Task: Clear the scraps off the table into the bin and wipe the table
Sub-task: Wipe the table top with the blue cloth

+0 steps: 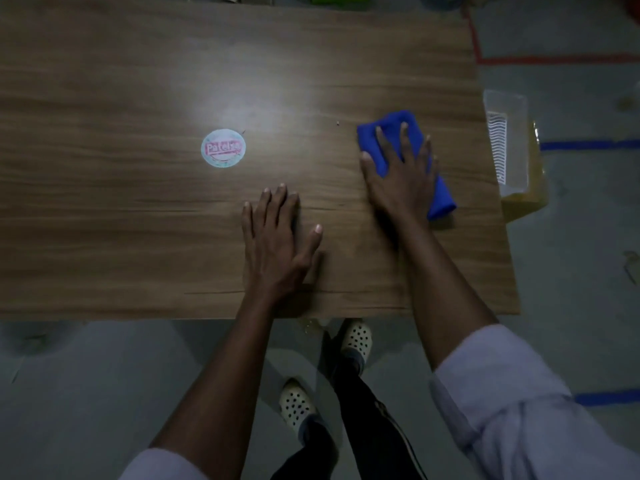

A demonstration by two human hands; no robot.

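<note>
The right hand lies flat, fingers spread and straight, pressing one blue cloth onto the table. The cloth sticks out beyond the fingertips and past the little-finger side. The left hand rests flat on the wood beside it, fingers straight, holding nothing. One speck lies just left of the cloth, and one round label lies farther left. One clear bin stands right of the cloth, off the table.

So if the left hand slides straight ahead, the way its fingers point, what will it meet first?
Nothing, it seems. The left hand points across bare table, passing right of the round sticker and left of the blue cloth, as far as the far edge.
</note>
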